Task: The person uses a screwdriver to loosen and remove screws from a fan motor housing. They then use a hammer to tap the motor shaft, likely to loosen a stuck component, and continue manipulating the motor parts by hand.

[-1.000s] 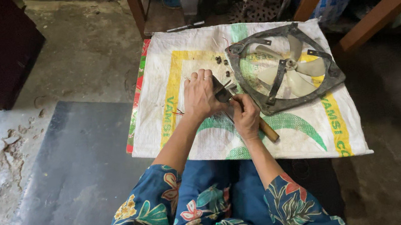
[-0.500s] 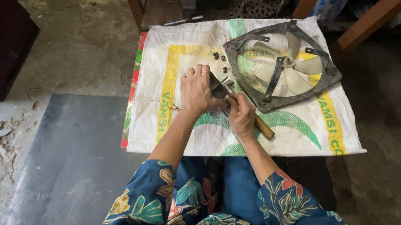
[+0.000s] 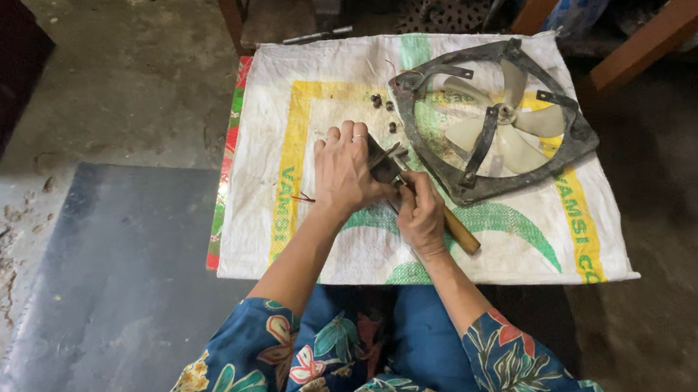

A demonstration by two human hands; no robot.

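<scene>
— How many things do you count?

— I see one woven sack (image 3: 306, 122) spread flat on the floor. One fan frame (image 3: 493, 118) lies on it, grey and dirty, with pale blades inside. About four small dark screws (image 3: 382, 109) sit just beside the frame. There is one small metal part (image 3: 384, 166) and one tool with a wooden handle (image 3: 461, 231).

— What are my hands doing?

— They are close together in the middle of the sack. My left hand (image 3: 345, 174) is pressed on the metal part. My right hand (image 3: 421, 214) is wrapped tight around the tool.

— How does the part look?

— Dark, grey and thin. My hands hide most of it.
</scene>
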